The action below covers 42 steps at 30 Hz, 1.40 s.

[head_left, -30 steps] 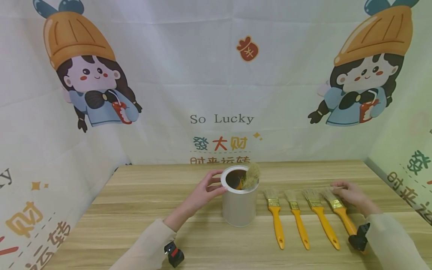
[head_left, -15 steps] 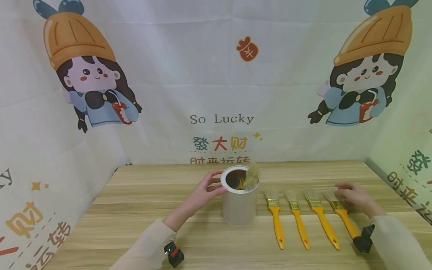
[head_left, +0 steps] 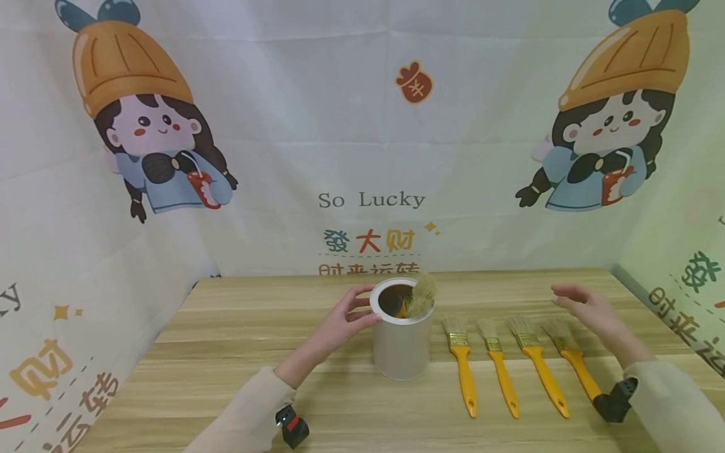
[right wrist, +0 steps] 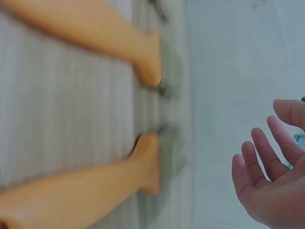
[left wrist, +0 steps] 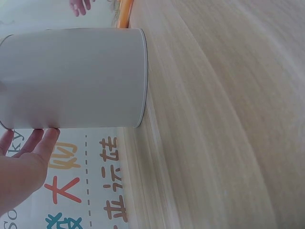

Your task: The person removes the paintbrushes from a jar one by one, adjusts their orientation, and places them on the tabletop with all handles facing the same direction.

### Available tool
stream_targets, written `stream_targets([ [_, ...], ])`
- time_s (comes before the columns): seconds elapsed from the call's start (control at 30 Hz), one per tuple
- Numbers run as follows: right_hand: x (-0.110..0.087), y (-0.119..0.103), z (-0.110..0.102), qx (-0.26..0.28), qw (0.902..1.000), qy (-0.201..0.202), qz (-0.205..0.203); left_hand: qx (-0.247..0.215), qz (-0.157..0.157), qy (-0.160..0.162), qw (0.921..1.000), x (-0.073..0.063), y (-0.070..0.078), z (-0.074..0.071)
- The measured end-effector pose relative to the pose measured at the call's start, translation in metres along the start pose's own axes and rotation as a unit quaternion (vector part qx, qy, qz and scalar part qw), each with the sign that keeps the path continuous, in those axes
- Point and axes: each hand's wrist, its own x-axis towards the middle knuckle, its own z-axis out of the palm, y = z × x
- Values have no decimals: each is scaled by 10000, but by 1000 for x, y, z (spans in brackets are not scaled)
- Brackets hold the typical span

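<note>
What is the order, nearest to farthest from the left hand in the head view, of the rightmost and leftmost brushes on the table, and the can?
1. Can, left hand at its left side.
2. Leftmost brush, just right of the can.
3. Rightmost brush, at the row's right end.

The sleeves point(head_left: 246, 406) are cream, perhaps beige, the wrist cameras point(head_left: 293, 429) black (one red-striped).

Narrow table point(head_left: 198, 352) strips between four brushes point(head_left: 466, 380), free air above left three; leftward, can point(head_left: 401, 352) and jutting brush point(head_left: 422, 296) block passage.
</note>
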Motion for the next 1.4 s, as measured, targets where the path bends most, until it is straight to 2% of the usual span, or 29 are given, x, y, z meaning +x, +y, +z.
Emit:
stream_targets([
  [0.1,0,-17,4,89,10000,19,12,11,17,11,10000,0,-1,0],
  [0.27,-17,-81,16,469,9986,-28,-240,25,13,18,10000,0,-1,-1],
  [0.37,-25,-110,21,729,9959,-274,-450,26,-6,1,10000,1,-1,-1],
  [0.4,-22,-108,25,787,9954,-248,-477,26,-14,-3,10000,1,0,0],
  [0.47,-7,-85,34,911,9943,-187,-511,19,-22,-12,10000,1,0,0],
  [0.5,-6,-86,37,987,9938,-196,-471,13,-18,-17,10000,1,0,0],
  [0.6,-10,-100,45,1120,9925,-168,-467,8,-13,-5,10000,0,0,0],
  [0.7,-29,-146,50,1261,9910,-235,-381,0,-16,18,10000,0,1,0],
  [0.83,-31,-155,63,1565,9868,-97,-418,2,-20,51,10000,0,0,1],
  [1.07,-36,-173,82,1961,9805,-24,-109,8,-11,47,10000,0,-1,1],
  [1.2,-37,-180,93,2216,9750,90,-102,18,-24,53,10000,0,-1,0],
  [1.4,-45,-207,105,2475,9684,86,302,19,-40,75,10000,1,-1,1],
])
